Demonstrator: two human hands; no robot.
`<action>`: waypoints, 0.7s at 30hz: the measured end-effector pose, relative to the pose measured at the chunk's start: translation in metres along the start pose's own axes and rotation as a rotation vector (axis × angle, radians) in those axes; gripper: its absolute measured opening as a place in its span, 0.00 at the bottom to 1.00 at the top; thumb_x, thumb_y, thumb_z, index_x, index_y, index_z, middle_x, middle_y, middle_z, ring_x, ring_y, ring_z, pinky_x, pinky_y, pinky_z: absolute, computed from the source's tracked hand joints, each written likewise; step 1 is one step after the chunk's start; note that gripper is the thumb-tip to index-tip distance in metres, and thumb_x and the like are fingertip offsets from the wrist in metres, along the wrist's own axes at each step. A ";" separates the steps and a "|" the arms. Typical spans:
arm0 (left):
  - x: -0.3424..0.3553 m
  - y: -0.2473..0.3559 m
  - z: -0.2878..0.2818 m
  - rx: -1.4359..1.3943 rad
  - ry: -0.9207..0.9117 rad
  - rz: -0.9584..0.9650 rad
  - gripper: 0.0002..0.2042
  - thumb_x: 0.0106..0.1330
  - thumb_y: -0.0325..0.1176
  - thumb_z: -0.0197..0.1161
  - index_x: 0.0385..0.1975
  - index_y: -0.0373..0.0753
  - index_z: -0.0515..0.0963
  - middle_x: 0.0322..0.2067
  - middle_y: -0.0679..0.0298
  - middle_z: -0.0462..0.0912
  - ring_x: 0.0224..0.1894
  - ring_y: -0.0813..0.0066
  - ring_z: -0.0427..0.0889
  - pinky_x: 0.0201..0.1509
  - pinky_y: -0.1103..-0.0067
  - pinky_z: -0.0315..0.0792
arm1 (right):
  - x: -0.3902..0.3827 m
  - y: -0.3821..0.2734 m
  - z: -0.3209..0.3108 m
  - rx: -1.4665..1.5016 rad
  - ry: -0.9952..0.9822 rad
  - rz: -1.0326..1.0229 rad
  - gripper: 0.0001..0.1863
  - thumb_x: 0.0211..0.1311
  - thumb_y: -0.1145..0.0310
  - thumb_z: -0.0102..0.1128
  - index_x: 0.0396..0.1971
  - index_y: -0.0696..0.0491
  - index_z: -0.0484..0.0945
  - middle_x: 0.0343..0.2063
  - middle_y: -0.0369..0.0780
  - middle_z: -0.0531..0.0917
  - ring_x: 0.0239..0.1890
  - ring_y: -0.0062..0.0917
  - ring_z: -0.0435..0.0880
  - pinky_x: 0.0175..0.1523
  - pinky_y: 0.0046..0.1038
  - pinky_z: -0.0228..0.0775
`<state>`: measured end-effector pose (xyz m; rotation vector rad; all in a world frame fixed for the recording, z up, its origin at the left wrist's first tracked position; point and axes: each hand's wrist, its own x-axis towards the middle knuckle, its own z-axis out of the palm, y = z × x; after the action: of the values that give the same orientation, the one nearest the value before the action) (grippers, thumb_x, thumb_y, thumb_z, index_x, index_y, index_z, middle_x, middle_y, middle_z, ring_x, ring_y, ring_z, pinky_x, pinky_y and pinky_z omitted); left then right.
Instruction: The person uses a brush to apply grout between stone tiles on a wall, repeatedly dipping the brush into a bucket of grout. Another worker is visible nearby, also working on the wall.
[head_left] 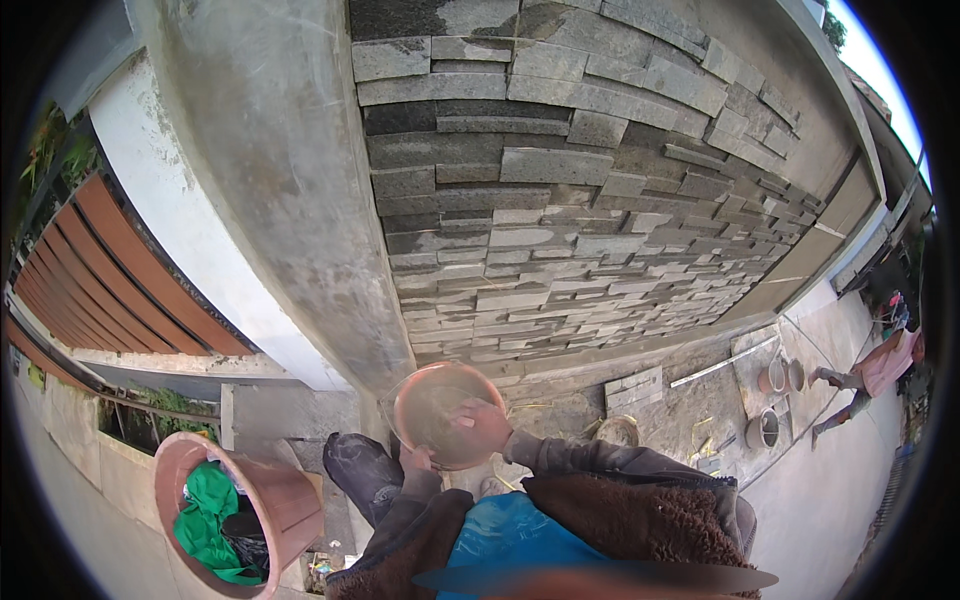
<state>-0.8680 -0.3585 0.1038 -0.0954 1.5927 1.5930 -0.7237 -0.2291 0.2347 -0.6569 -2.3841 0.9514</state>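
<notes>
In front of me, at the foot of the wall, is an orange-brown bucket (404, 402) with a greyish, murky interior. My left hand (417, 458) is closed on the near left part of its rim. My right hand (483, 425) reaches over the right side into the bucket's mouth. Its fingers are blurred, and whether they hold anything cannot be made out. A thin wire handle curves along the bucket's left side.
A stacked grey stone-clad wall (540, 200) rises ahead beside a bare cement pillar (270, 150). At lower left stands a large tub (300, 505) holding green cloth (207, 505). Pails (763, 428), a stone slab (634, 389) and a person (885, 365) are to the right.
</notes>
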 end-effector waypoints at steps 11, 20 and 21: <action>-0.024 0.030 0.003 0.162 -0.004 -0.085 0.26 0.52 0.17 0.53 0.56 0.36 0.71 0.34 0.58 0.80 0.20 0.66 0.80 0.18 0.74 0.73 | -0.004 0.010 -0.029 0.210 0.078 0.274 0.09 0.61 0.68 0.70 0.38 0.56 0.86 0.36 0.38 0.87 0.38 0.28 0.87 0.46 0.32 0.80; -0.014 0.010 -0.018 0.029 0.018 -0.021 0.27 0.53 0.15 0.51 0.57 0.35 0.71 0.38 0.58 0.81 0.29 0.66 0.83 0.26 0.71 0.77 | 0.258 -0.241 -0.393 0.118 0.823 -0.987 0.12 0.66 0.75 0.68 0.48 0.59 0.81 0.43 0.42 0.87 0.45 0.23 0.88 0.51 0.22 0.83; -0.009 0.006 -0.017 0.030 0.008 -0.026 0.27 0.53 0.15 0.51 0.57 0.35 0.71 0.38 0.58 0.81 0.29 0.66 0.83 0.26 0.71 0.77 | 0.291 -0.262 -0.418 -0.029 0.691 -1.074 0.10 0.64 0.73 0.71 0.44 0.56 0.84 0.38 0.39 0.89 0.43 0.22 0.88 0.48 0.22 0.83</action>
<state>-0.8741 -0.3759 0.1106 -0.1060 1.6146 1.5496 -0.7641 -0.0208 0.7662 0.2930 -1.6992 0.1553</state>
